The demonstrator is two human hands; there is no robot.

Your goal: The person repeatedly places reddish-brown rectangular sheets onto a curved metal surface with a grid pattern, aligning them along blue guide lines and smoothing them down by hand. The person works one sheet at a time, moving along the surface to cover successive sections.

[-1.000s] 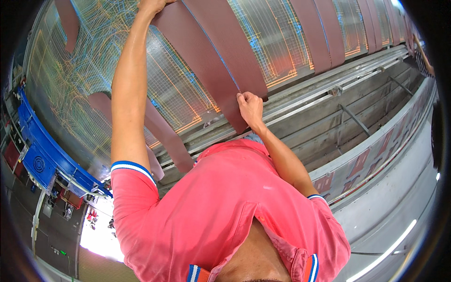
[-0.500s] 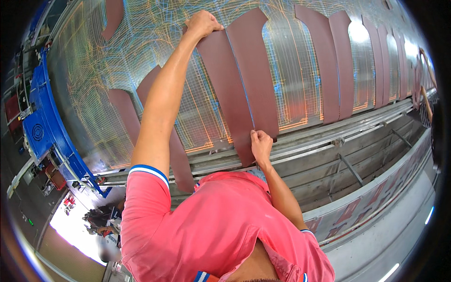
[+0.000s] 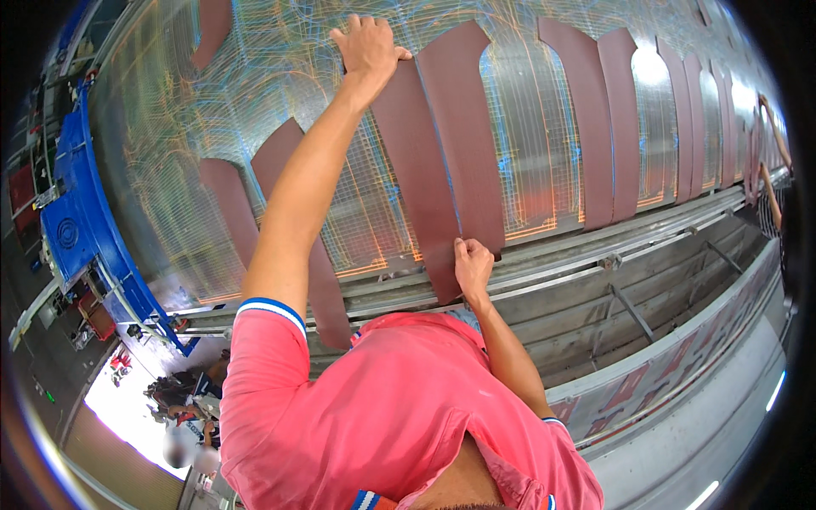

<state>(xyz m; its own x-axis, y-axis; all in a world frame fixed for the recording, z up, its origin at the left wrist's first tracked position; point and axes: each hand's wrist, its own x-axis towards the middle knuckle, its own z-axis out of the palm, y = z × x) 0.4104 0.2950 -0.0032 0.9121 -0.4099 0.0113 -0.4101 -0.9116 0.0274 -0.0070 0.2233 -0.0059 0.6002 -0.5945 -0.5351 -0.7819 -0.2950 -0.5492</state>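
Note:
Two long maroon fabric panels, one on the left point(image 3: 412, 161) and one on the right point(image 3: 463, 127), lie side by side across a metal table point(image 3: 535, 136) marked with orange and blue lines. My left hand point(image 3: 371, 53) rests flat on the far end of the left panel, fingers spread. At the near end, my right hand point(image 3: 473, 265) pinches fabric by the gap between the panels. The left panel's near end hangs past the table edge; exactly which edge the right fingers grip is partly hidden by them.
More maroon panels point(image 3: 586, 119) lie along the table to the right, others point(image 3: 228, 200) to the left, partly under my left arm. Metal rails point(image 3: 612, 262) line the near edge above a trough point(image 3: 586, 323). A blue machine frame point(image 3: 76, 204) stands left. Another person's arm point(image 3: 772, 191) shows far right.
My left hand has opened from a closed grip at the left panel's far end and now spreads its fingers there. My right hand stays nearly in place.

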